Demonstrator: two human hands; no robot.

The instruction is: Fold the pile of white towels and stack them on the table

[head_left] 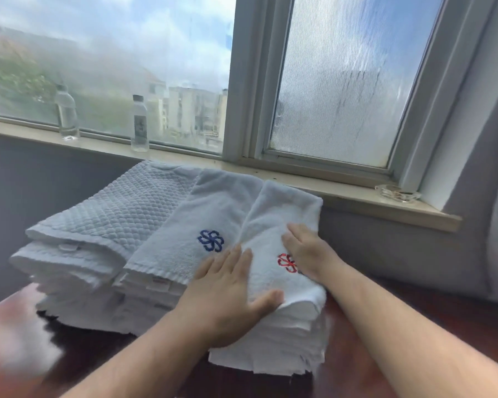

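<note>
Nearest you, the dark reddish wooden table (365, 363) carries three side-by-side stacks of folded white towels. Your left hand (230, 294) lies flat with its fingers straight and together along the left flank of the right-hand stack (273, 337), the thumb spread across the front fold of its top towel (276, 222). Your right hand (305, 248) rests palm-down on that same towel, fingers straight, partly covering a red embroidered flower emblem (285, 261). The two hands sit apart, the emblem between them, neither curled round the cloth.

That top towel is plush terry, folded into a long narrow rectangle with a rounded front edge. Just beside it on the left, the middle stack (190, 225) shows the same terry with a blue flower emblem (211, 240) and a ribbed hem. Furthest left, the third stack (110, 214) is topped by a towel with a raised scale-like weave.

Beyond, on the pale windowsill (357, 196), stand two clear plastic bottles (66, 113) (139, 123); whether they hold anything is unclear. To the right sits a glass ashtray (398, 193), its contents too blurred to tell. The fogged window (342, 81) rises behind.
</note>
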